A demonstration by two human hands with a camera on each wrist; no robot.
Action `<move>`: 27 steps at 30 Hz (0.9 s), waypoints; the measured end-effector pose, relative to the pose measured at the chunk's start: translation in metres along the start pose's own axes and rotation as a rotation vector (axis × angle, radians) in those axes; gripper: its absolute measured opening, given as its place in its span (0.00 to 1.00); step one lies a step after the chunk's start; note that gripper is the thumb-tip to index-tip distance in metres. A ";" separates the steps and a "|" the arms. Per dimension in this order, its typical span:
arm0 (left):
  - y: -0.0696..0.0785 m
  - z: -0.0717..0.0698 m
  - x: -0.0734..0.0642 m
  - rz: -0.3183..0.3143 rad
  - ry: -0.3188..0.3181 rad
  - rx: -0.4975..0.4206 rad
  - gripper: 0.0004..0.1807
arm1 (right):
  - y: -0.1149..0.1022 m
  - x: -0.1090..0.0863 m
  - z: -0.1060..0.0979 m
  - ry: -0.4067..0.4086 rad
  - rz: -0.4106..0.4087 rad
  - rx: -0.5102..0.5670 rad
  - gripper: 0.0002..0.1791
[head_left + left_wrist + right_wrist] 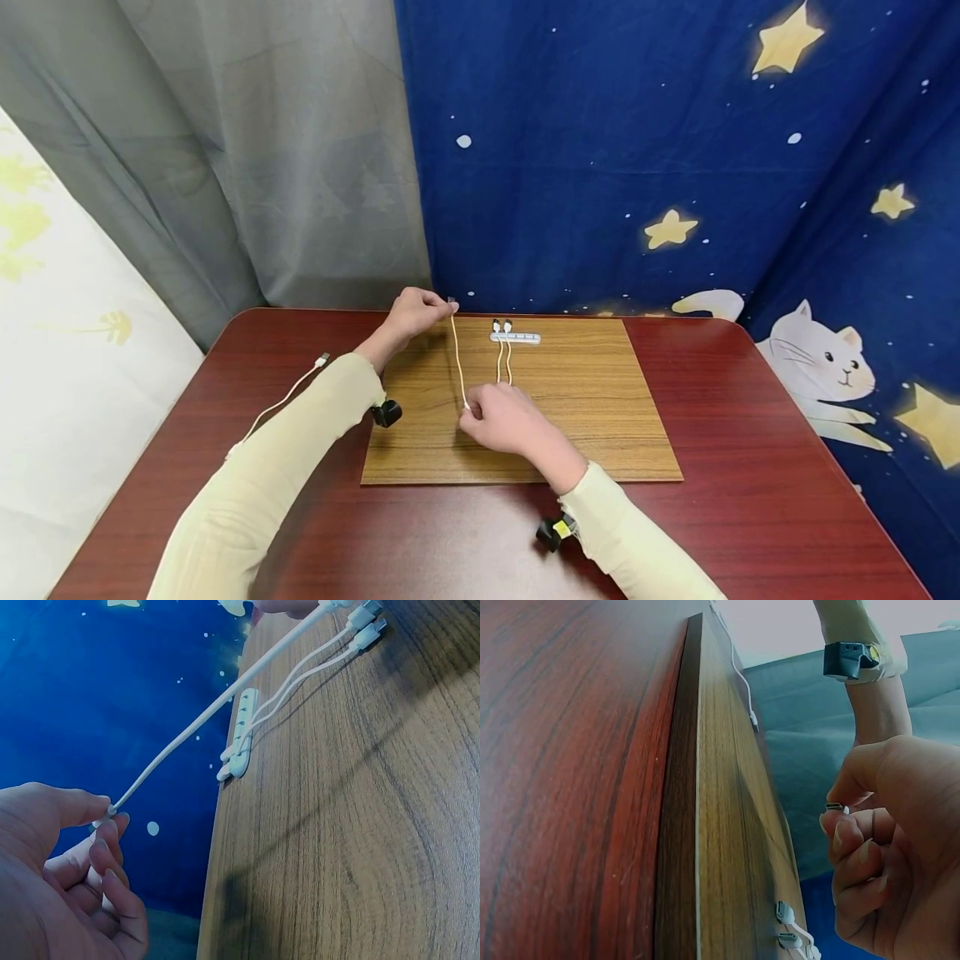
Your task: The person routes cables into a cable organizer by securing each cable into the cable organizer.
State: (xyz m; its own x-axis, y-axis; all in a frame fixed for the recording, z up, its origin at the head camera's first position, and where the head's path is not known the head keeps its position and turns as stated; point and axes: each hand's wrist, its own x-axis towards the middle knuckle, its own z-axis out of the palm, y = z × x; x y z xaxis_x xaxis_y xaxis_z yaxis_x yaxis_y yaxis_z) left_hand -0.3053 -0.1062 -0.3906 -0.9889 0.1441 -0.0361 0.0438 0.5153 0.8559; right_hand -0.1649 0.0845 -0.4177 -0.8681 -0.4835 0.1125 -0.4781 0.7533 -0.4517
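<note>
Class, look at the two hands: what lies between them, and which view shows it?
A white cable spans the stretch from the left hand to the right hand; the head view shows this.

Left sleeve, 8 o'clock in head view: plain, pale cream fabric. Right sleeve, 5 o'clock: matching. Left wrist camera: black, box-shaped. Right wrist camera: black, yellow patch at 2 o'clock.
</note>
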 end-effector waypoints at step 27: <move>0.001 0.007 -0.003 0.004 -0.006 -0.048 0.17 | 0.004 -0.005 0.000 -0.005 0.000 0.004 0.17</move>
State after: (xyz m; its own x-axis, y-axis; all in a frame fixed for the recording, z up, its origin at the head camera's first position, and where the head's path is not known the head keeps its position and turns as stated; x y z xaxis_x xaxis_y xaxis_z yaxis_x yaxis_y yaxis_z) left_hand -0.3010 -0.1007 -0.3931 -0.9879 0.1513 -0.0353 0.0411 0.4734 0.8799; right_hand -0.1623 0.0898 -0.4204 -0.8673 -0.4860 0.1081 -0.4778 0.7515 -0.4549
